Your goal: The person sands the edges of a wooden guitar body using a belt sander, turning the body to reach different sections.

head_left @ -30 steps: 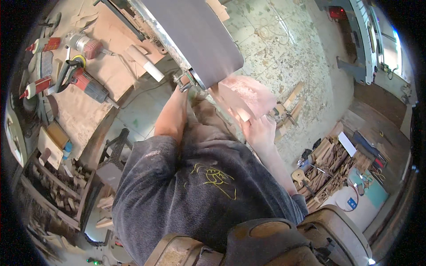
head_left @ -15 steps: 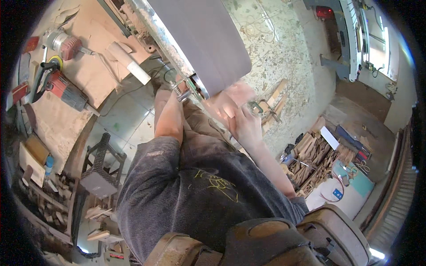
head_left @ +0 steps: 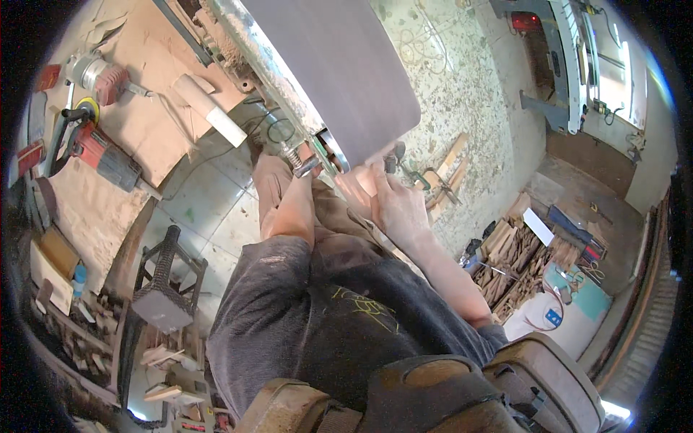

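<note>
A wide grey-brown sanding belt runs round the end of a belt sander at the top middle. Just below its rounded end, my right hand is closed on a pale reddish wooden piece, which sits close to the belt; whether they touch is hard to see. My left hand reaches up behind the sander's metal frame, next to a spring-loaded bolt. The frame hides most of its fingers, so its grip cannot be made out.
On the dusty bench at left lie a red-and-black angle polisher, another power tool and a pale cylinder. A black stool stands below. Clamped wood strips and a heap of wooden pieces are at right.
My right hand and the wooden piece have shifted slightly; the piece no longer sticks out to the right beyond my fingers. My left forearm has moved a little right in the picture.
</note>
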Motion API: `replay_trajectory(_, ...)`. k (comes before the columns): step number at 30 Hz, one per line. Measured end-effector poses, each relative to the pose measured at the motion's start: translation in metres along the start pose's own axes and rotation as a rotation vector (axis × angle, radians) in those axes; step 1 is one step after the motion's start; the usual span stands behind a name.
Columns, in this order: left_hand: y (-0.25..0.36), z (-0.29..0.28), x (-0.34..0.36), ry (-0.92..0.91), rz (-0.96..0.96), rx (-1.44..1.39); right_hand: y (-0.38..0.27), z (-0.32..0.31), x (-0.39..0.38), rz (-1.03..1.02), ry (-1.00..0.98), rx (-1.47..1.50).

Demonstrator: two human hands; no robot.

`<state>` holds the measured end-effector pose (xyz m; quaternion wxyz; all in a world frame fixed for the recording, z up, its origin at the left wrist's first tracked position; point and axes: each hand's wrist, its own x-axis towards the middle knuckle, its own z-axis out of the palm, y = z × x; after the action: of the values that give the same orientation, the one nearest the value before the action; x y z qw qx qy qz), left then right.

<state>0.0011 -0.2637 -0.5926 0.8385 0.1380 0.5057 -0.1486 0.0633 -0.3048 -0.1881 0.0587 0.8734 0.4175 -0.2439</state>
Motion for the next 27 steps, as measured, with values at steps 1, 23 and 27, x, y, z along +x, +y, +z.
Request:
replay_trajectory(1, -0.004, 0.0, 0.0, -0.002, -0.004, 0.0, -0.001, -0.002, 0.002, -0.003, 0.002, 0.0)
replay_trajectory(23, 0.105, 0.061, -0.079, -0.229, 0.249, -0.068, 0.004, -0.052, -0.04, 0.001, 0.228, 0.029)
replay_trajectory(27, 0.132, 0.081, -0.11, -0.309, 0.316, -0.079, 0.003, -0.068, -0.046, -0.037, 0.37, 0.078)
